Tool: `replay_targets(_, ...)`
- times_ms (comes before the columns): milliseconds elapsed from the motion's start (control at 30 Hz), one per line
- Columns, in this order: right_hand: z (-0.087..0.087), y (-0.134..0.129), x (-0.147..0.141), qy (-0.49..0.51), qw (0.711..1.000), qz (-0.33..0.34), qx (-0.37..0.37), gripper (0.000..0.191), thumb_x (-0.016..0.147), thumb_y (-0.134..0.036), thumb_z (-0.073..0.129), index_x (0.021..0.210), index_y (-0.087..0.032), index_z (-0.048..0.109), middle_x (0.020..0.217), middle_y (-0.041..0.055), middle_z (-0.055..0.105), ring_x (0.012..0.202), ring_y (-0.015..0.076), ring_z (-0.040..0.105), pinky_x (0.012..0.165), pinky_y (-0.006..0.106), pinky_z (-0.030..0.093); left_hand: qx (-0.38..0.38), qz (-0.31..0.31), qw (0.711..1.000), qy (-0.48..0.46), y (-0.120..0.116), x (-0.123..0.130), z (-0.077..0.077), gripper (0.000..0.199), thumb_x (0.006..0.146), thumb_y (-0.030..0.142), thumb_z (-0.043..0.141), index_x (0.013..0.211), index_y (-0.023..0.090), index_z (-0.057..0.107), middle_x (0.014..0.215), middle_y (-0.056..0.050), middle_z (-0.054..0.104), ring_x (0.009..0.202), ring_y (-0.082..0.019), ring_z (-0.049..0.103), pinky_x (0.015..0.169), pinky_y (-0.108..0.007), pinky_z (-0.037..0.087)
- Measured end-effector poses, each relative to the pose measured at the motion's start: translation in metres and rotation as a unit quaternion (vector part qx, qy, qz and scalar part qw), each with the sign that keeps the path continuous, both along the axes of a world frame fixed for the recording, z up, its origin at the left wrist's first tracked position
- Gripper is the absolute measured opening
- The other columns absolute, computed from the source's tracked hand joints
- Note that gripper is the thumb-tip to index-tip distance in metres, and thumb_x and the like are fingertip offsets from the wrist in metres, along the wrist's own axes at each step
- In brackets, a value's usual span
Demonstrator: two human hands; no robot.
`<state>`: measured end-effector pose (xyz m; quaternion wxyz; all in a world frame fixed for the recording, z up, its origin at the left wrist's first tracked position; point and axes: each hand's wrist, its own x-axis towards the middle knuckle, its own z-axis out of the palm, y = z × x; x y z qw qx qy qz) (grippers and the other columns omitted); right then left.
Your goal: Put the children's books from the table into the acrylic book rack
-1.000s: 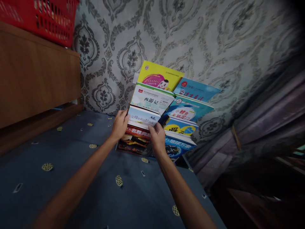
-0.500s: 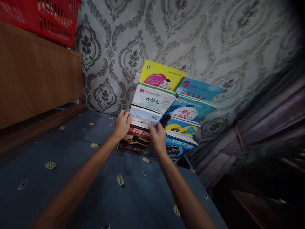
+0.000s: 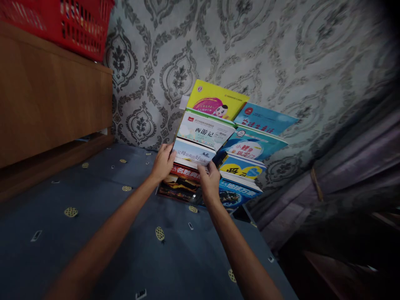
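Note:
Two stepped columns of books lean upright near the wall. In the left column, my left hand (image 3: 163, 161) is closed on the left edge of a pale blue book (image 3: 191, 151), and my right hand (image 3: 210, 178) grips its lower right side. Behind that book stand a white book (image 3: 204, 131) and a yellow book (image 3: 215, 100). Below my hands is a book with a red and dark cover (image 3: 179, 183). The right column holds a light blue book (image 3: 265, 118), a teal book (image 3: 250, 143), a blue and yellow book (image 3: 242, 166) and a dark blue book (image 3: 234, 192).
Under the books spreads a dark blue patterned sheet (image 3: 125, 233). A wooden cabinet (image 3: 56, 91) with a red basket (image 3: 84, 29) on top stands at left. Patterned wallpaper (image 3: 175, 50) is behind, and a tied curtain (image 3: 300, 200) hangs at right.
The view has shifted slightly, so the scene sits a little further right. Both hands stay on the pale blue book, with no clear movement of the books.

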<state>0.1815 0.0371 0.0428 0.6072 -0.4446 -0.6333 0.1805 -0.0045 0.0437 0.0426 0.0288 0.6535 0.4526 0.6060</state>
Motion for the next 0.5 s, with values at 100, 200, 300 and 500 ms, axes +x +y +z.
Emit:
replay_targets(100, 0.0012, -0.0013, -0.0003, -0.002, 1.0, -0.003, -0.004, 0.047, 0.077, -0.044, 0.057, 0.114, -0.017, 0.066, 0.108, 0.0089, 0.073, 0.101, 0.0266, 0.063, 0.093, 0.041, 0.049, 0.004, -0.008, 1.0, -0.008, 0.0022, 0.0006, -0.0016, 0.039, 0.095, 0.026, 0.042, 0.128, 0.016, 0.059, 0.113, -0.011, 0.061, 0.113, -0.024, 0.056, 0.104, -0.038, 0.044)
replay_targets(200, 0.0025, -0.0028, -0.0001, -0.007, 1.0, 0.001, -0.002, 0.045, 0.077, -0.043, 0.057, 0.113, -0.017, 0.066, 0.109, 0.0084, 0.072, 0.101, 0.0262, 0.063, 0.094, 0.04, 0.049, 0.004, -0.01, 1.0, -0.013, 0.0028, 0.0026, -0.0038, 0.04, 0.094, 0.027, 0.042, 0.129, 0.015, 0.058, 0.112, -0.012, 0.06, 0.113, -0.024, 0.056, 0.105, -0.039, 0.044)
replay_targets(300, 0.0032, -0.0035, 0.0004, -0.011, 1.0, 0.007, -0.001, 0.044, 0.078, -0.042, 0.056, 0.112, -0.017, 0.066, 0.109, 0.0081, 0.072, 0.101, 0.0261, 0.062, 0.093, 0.04, 0.049, 0.004, -0.003, 1.0, -0.02, 0.0023, 0.005, -0.0057, 0.042, 0.094, 0.029, 0.043, 0.131, 0.013, 0.057, 0.114, -0.013, 0.059, 0.114, -0.025, 0.056, 0.106, -0.04, 0.043)
replay_targets(500, 0.0019, -0.0021, 0.0012, -0.008, 1.0, 0.009, 0.001, 0.045, 0.078, -0.042, 0.056, 0.114, -0.017, 0.066, 0.108, 0.0086, 0.073, 0.1, 0.0263, 0.063, 0.093, 0.041, 0.049, 0.007, 0.004, 1.0, -0.02, 0.0007, 0.0062, -0.0069, 0.043, 0.095, 0.032, 0.044, 0.131, 0.013, 0.058, 0.114, -0.013, 0.058, 0.114, -0.025, 0.056, 0.106, -0.039, 0.043)
